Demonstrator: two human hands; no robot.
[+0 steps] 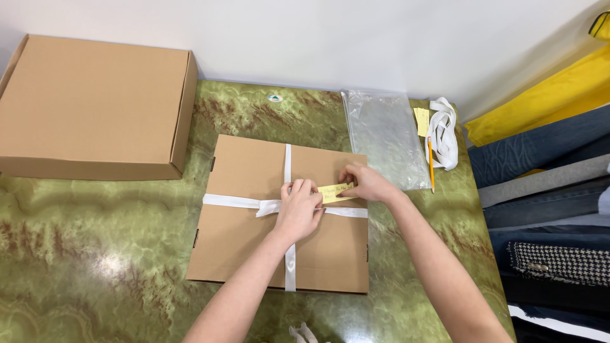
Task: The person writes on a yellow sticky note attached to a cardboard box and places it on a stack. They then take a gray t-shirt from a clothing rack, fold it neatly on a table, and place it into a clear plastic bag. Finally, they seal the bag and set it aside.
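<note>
A flat brown cardboard box (248, 228) lies in the middle of the green marble table, tied crosswise with a white ribbon (229, 201). On the ribbon crossing sits a small yellow paper note (335, 192). My left hand (297, 209) rests on the box at the ribbon's crossing and pinches the note's left end. My right hand (367, 183) pinches the same note at its right end, fingertips pressing it against the box lid.
A larger closed cardboard box (95, 105) stands at the back left. A clear plastic bag (384, 136), a pencil (431, 164), a second yellow note (422, 121) and a loose white ribbon (445, 130) lie at the back right. Folded fabrics (546, 190) pile beyond the table's right edge.
</note>
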